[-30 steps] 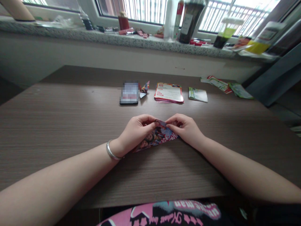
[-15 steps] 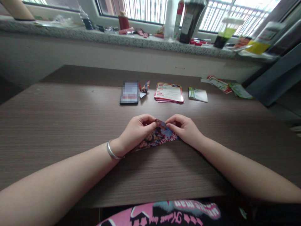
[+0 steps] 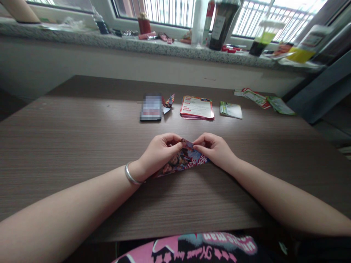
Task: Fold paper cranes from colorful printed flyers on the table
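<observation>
Between my hands is a colourful printed sheet of paper (image 3: 189, 157), folded into a roughly triangular shape, with figures and white snowflake patterns on it. My left hand (image 3: 161, 149), with a silver bangle at the wrist, pinches its upper edge between thumb and fingers. A short way to the right, my right hand (image 3: 215, 148) pinches the same paper along its upper right edge. Part of the paper's left end is hidden behind my left hand. Its lower edge slants just above the brown table (image 3: 123, 208).
Beyond my hands lie a phone-like device (image 3: 150, 107) with a blurred screen, a small folded paper piece (image 3: 169, 102), a stack of printed cards (image 3: 197, 107) and a smaller stack (image 3: 231, 110). Loose paper strips (image 3: 256, 98) lie far right. Bottles (image 3: 223, 25) stand on the windowsill (image 3: 164, 47).
Hardly anything differs. Both hands keep their pinch on the paper, whose lower edge has shifted very slightly.
</observation>
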A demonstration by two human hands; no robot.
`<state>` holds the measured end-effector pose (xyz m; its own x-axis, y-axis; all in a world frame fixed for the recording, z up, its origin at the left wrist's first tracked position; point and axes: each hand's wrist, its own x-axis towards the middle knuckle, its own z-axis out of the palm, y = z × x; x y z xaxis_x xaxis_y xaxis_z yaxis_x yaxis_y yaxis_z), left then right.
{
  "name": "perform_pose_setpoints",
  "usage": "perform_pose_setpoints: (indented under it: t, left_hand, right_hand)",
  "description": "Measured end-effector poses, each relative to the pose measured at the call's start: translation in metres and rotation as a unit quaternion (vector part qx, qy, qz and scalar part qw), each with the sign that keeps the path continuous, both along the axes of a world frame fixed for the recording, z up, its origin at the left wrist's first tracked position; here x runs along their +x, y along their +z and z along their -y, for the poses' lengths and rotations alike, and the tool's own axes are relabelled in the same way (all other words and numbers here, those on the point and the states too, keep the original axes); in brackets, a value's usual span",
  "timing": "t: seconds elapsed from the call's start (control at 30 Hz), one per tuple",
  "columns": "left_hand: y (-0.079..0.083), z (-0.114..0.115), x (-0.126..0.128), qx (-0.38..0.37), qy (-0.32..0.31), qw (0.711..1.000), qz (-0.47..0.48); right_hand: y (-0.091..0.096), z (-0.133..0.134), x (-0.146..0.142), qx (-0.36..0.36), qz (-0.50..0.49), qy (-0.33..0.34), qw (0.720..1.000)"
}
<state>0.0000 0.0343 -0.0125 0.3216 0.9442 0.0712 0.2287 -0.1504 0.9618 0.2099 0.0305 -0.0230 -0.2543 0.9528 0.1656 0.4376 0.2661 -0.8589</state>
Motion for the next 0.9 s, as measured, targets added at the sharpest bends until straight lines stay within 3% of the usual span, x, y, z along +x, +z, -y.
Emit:
perform_pose_setpoints:
  t: [0.37, 0.53, 0.63, 0.7, 0.77, 0.83, 0.9]
  left_hand:
    - [0.001, 0.0, 0.001, -0.001, -0.009, 1.0, -0.016]
    - [-0.004, -0.006, -0.001, 0.005, -0.033, 0.998, -0.057]
    - [-0.001, -0.007, -0.005, 0.075, -0.011, 0.993, -0.092]
    - [0.002, -0.005, -0.007, 0.201, -0.032, 0.966, -0.156]
    - [0.004, 0.0, -0.008, 0.332, -0.098, 0.909, -0.231]
    - [0.003, 0.005, -0.006, 0.387, -0.165, 0.861, -0.286]
    - [0.0, 0.009, -0.003, 0.407, -0.179, 0.832, -0.332]
  right_hand:
    - [0.005, 0.002, -0.002, 0.021, 0.03, 0.008, 0.999]
    - [0.003, -0.002, -0.002, 0.027, 0.107, 0.004, 0.994]
    - [0.0, -0.008, 0.001, 0.052, 0.155, -0.025, 0.986]
    - [-0.002, -0.014, 0.004, 0.083, 0.2, -0.035, 0.976]
    - [-0.004, -0.019, 0.007, 0.113, 0.251, -0.038, 0.96]
    - [-0.006, -0.024, 0.009, 0.14, 0.29, -0.048, 0.946]
    - [-0.007, -0.026, 0.01, 0.159, 0.319, -0.055, 0.933]
